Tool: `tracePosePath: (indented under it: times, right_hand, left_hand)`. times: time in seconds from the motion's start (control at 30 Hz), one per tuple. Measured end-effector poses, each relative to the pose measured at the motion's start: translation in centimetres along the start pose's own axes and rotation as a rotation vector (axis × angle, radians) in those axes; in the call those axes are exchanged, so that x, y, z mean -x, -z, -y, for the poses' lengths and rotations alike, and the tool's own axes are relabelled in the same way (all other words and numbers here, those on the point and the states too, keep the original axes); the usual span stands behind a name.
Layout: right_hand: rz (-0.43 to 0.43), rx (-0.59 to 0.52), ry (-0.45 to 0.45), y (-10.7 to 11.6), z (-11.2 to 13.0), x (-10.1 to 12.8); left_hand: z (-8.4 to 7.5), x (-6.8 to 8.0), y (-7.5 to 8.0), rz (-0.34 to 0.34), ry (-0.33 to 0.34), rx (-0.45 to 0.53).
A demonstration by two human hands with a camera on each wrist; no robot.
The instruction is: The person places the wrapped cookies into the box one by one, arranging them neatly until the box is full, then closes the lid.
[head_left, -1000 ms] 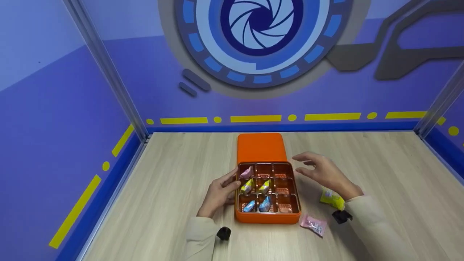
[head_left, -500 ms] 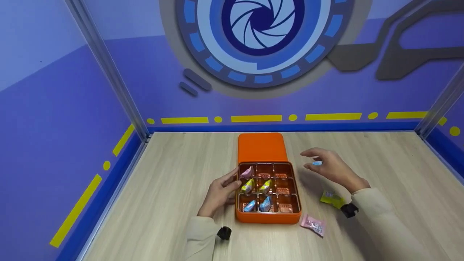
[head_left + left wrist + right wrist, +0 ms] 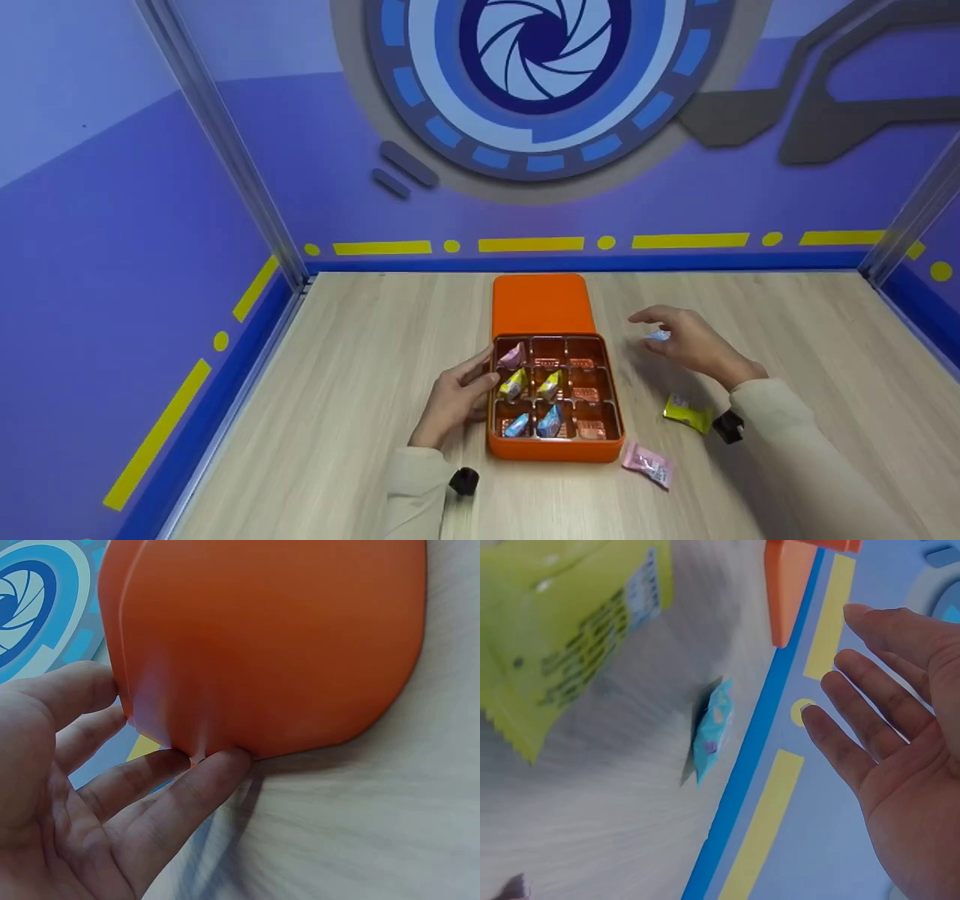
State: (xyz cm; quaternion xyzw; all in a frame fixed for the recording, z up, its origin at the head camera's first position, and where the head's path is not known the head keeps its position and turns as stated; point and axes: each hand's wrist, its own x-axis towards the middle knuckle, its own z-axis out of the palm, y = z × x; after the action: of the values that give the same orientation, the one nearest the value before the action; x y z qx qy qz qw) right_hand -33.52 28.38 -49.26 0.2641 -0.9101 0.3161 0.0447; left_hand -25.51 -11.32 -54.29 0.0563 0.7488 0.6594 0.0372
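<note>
Our right hand (image 3: 686, 343) hovers above the table to the right of the orange tin, fingers spread and relaxed, gripping nothing; the wrist view shows the palm (image 3: 907, 757) bare. Just under its fingertips lies a small blue-wrapped candy (image 3: 659, 335) on the wooden table (image 3: 360, 375), and we think hand and candy are apart, though the head view is too small to be sure. Nearer our body lie a yellow packet (image 3: 686, 412) and a pink packet (image 3: 649, 465), both on the table, apart from each other. Our left hand (image 3: 455, 397) rests against the left wall of the orange tin (image 3: 555, 448), its straight fingers (image 3: 180, 795) touching the side rather than curling around it. The tin holds a tray of nine compartments: a pink candy (image 3: 511, 355) at the far left, two yellow candies (image 3: 513, 385) in the middle row, two blue candies (image 3: 550, 422) in the near row. The right column looks free of wrapped sweets. The orange lid (image 3: 541, 304) lies flat beyond the tin, touching its far edge.
</note>
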Motion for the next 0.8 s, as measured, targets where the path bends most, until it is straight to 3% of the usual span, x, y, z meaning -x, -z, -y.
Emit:
tracePosePath:
  times: [0.27, 0.8]
  right_hand:
    - [0.045, 0.001, -0.055, 0.1, -1.1, 0.0]
    - [0.127, 0.082, -0.153, 0.3, -3.3, 0.0]
  left_hand:
    - [0.1, 0.0, 0.0, 0.005, 0.02, 0.022]
    - [0.0, -0.1, 0.0, -0.004, 0.012, -0.03]
